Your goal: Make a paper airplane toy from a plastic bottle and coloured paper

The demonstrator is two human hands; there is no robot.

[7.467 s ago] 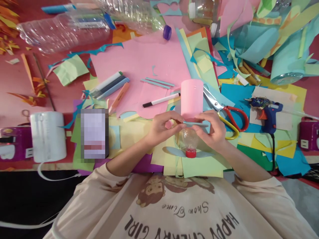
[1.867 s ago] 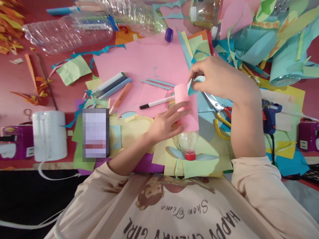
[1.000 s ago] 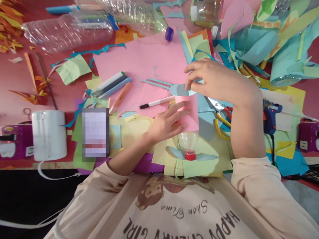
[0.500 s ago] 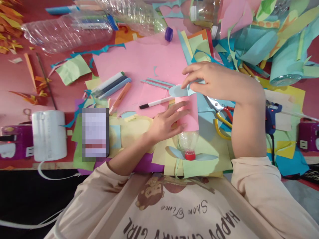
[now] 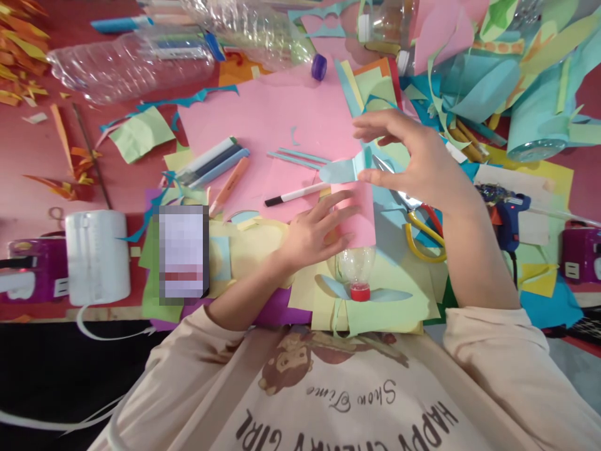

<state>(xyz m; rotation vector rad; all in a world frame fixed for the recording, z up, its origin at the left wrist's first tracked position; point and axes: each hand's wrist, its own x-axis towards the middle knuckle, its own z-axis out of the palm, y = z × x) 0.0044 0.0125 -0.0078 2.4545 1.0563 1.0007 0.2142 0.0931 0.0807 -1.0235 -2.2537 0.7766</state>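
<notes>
A clear bottle (image 5: 355,265) with a red cap lies wrapped in pink paper (image 5: 364,219), its cap toward my body. My left hand (image 5: 319,232) rests on the wrap with its fingers spread. At the wrap's far end is a light blue paper piece (image 5: 339,171) with an upright folded part. My right hand (image 5: 406,156) is open around that fold, thumb beside it and fingers raised beyond. Whether the thumb touches the fold is unclear. Blue paper shapes (image 5: 389,295) lie by the cap.
Scissors (image 5: 425,241) with yellow and red handles lie right of the wrap. A blue glue gun (image 5: 511,222) is farther right. Markers (image 5: 216,164), a pen (image 5: 295,194) and a phone (image 5: 184,255) lie left; clear bottles (image 5: 131,66) lie along the back.
My right hand has opened wider, and its fingers have lifted off the light blue piece, whose fold now shows. My left hand stays on the pink wrap.
</notes>
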